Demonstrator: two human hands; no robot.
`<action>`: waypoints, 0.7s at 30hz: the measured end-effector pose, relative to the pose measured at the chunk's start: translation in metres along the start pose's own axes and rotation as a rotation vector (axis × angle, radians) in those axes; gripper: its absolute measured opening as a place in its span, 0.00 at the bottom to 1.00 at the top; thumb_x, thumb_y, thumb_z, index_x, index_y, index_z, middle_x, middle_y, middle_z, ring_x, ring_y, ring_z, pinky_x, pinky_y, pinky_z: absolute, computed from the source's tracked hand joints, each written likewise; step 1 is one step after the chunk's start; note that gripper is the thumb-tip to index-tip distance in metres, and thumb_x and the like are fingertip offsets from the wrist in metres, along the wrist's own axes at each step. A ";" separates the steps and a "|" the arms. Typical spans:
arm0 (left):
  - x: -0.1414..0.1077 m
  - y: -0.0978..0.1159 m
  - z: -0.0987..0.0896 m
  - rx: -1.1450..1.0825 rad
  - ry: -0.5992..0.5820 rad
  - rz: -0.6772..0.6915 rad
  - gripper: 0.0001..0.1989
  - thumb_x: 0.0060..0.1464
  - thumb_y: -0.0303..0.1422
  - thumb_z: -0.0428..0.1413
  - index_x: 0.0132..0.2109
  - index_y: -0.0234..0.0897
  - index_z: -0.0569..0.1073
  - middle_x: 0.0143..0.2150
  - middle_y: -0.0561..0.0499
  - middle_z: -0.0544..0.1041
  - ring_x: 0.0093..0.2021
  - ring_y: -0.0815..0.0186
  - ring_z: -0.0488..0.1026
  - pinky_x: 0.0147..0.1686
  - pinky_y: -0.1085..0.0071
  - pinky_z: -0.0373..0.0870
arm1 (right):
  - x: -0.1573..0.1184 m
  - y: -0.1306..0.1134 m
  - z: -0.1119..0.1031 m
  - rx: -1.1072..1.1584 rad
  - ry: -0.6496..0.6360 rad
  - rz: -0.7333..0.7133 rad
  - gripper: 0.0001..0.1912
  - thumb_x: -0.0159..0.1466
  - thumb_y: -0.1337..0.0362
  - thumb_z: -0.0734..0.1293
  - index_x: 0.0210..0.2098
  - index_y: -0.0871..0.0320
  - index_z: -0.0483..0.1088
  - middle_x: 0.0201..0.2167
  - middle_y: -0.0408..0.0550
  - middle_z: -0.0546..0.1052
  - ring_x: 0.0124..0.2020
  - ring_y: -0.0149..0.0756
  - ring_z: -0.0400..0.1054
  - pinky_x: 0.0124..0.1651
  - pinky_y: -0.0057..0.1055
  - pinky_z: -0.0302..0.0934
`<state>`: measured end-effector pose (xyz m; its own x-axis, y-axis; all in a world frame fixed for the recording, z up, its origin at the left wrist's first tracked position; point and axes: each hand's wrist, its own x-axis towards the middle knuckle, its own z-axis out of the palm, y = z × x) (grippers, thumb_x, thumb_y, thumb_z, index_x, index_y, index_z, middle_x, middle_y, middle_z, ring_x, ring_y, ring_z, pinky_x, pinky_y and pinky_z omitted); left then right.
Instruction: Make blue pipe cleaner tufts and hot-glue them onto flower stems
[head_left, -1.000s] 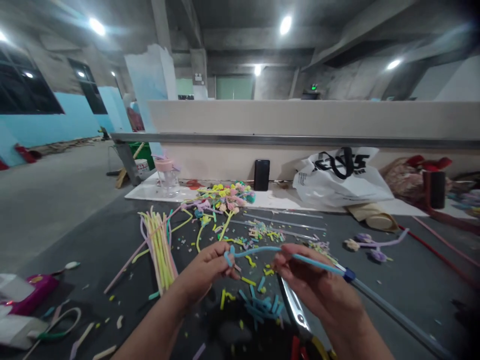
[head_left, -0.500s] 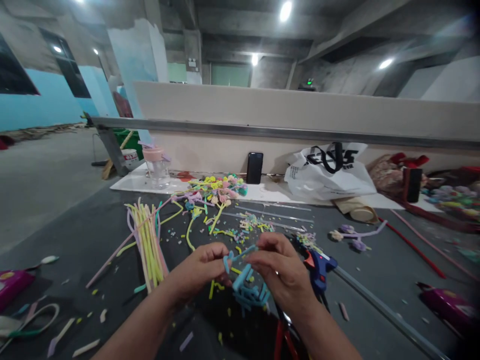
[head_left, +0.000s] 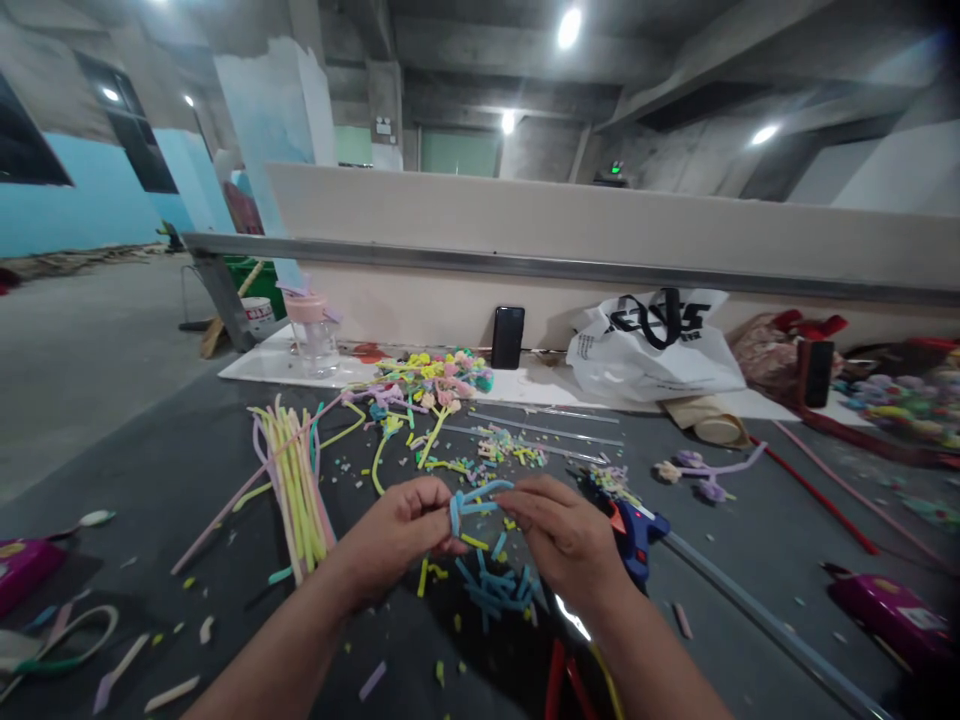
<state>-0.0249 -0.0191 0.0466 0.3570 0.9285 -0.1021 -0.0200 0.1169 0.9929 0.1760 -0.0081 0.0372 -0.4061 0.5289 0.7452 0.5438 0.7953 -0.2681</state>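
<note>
A light blue pipe cleaner (head_left: 478,497), bent into a loop at its left end, stretches between my two hands. My left hand (head_left: 409,530) pinches the looped end between thumb and fingers. The other end is held in the closed fingertips of my right hand (head_left: 566,530). Below and between the hands lies a small heap of cut blue pieces (head_left: 499,590) on the dark table (head_left: 300,660). Just right of my right hand is a blue and orange glue gun (head_left: 639,535). Red-handled pliers (head_left: 559,675) lie partly under my right forearm.
A bundle of yellow and pink pipe cleaners (head_left: 296,490) lies at the left. Behind are fuzzy flowers (head_left: 435,380), a phone (head_left: 508,337), a clear cup (head_left: 311,340) and a white bag (head_left: 652,350). Magenta tools (head_left: 892,610) and scissors (head_left: 97,635) sit near the sides.
My right hand has moved slightly right, and the blue pipe cleaner's loop now shows more openly between the hands. The blue heap below is more exposed.
</note>
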 end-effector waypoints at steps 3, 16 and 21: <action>0.000 0.002 0.002 0.078 0.019 0.004 0.04 0.45 0.27 0.51 0.24 0.35 0.65 0.20 0.59 0.64 0.23 0.73 0.63 0.27 0.77 0.59 | -0.002 -0.004 0.006 0.016 -0.027 -0.004 0.15 0.59 0.76 0.59 0.38 0.54 0.72 0.32 0.48 0.76 0.32 0.32 0.72 0.34 0.27 0.68; 0.002 -0.018 0.017 0.575 0.253 0.204 0.06 0.47 0.28 0.49 0.24 0.37 0.63 0.21 0.57 0.63 0.26 0.69 0.61 0.27 0.73 0.55 | -0.007 -0.038 0.029 0.096 -0.209 0.199 0.11 0.63 0.72 0.56 0.41 0.55 0.65 0.33 0.48 0.71 0.34 0.36 0.66 0.36 0.30 0.62; 0.001 -0.020 0.018 0.627 0.270 0.276 0.06 0.45 0.24 0.47 0.25 0.38 0.63 0.22 0.56 0.63 0.26 0.68 0.61 0.28 0.73 0.56 | -0.007 -0.030 0.032 0.140 -0.240 0.193 0.09 0.65 0.72 0.53 0.37 0.56 0.63 0.33 0.48 0.68 0.34 0.35 0.63 0.37 0.30 0.60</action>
<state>-0.0078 -0.0268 0.0273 0.1719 0.9590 0.2254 0.4911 -0.2818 0.8243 0.1392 -0.0257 0.0207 -0.4759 0.7150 0.5121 0.5277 0.6979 -0.4842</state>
